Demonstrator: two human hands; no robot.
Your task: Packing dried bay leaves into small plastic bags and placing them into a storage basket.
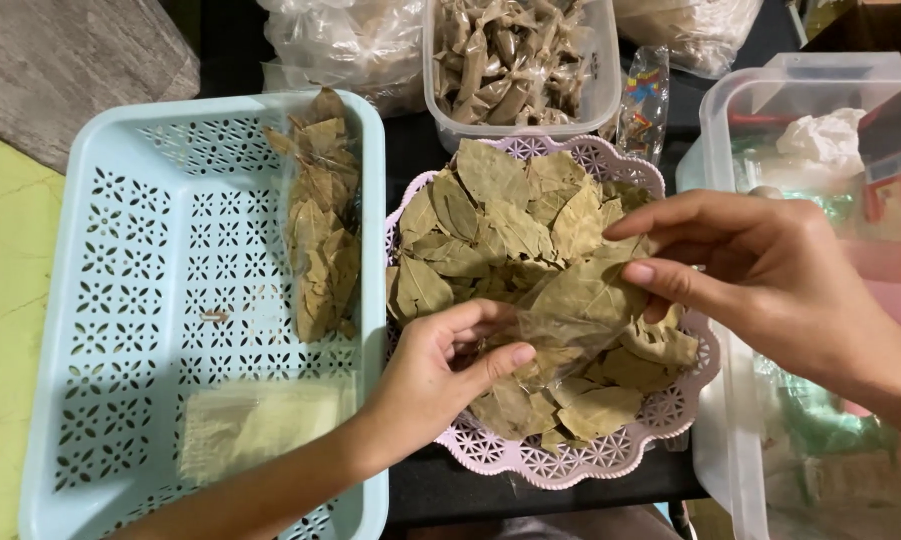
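A pale pink perforated basket [610,455] holds a heap of dried bay leaves [490,215]. Over it my left hand [440,375] pinches the lower edge of a small clear plastic bag [570,315] that has leaves inside. At the bag's upper right, my right hand [745,265] grips its mouth with thumb and fingers, touching a large leaf there. The bag rests on the leaf heap.
A light blue perforated tray [120,300] on the left holds a filled clear packet of leaves [320,225] and a stack of empty clear bags [255,420]. Clear tubs stand at the back [600,95] and at the right [730,130]. Plastic bags lie behind.
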